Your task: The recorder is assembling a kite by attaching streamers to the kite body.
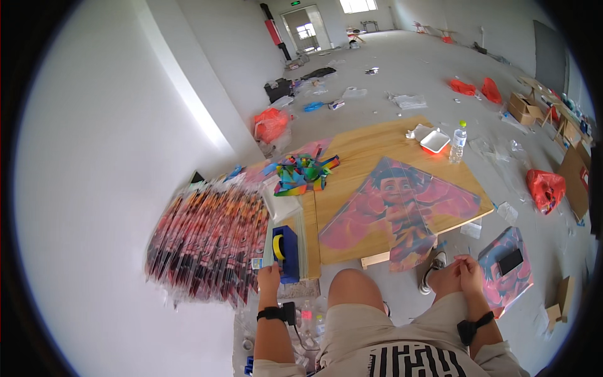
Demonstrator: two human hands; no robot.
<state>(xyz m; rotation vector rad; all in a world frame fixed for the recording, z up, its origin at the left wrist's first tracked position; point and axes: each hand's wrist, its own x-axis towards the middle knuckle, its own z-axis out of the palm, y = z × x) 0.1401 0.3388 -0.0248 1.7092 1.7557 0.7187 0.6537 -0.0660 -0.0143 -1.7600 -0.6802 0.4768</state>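
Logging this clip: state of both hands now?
Left hand: beside the blue boxy tape dispenser; grip unclear.
Right hand: curled; whether it holds anything cannot be told.

The bare left forearm (274, 339) rises almost straight from the lower edge, its wrist circled by a black strap with a small black box (288, 313); the bare left hand (269, 277) ends it, fingers bent, their tips hard to make out. The bare right forearm (482, 307) leans inward, wearing a similar black band (475, 327); the bare right hand (468, 274) shows curled fingers near the right leg (445, 283). Both bare legs are spread apart, the left knee (353, 286) bent.
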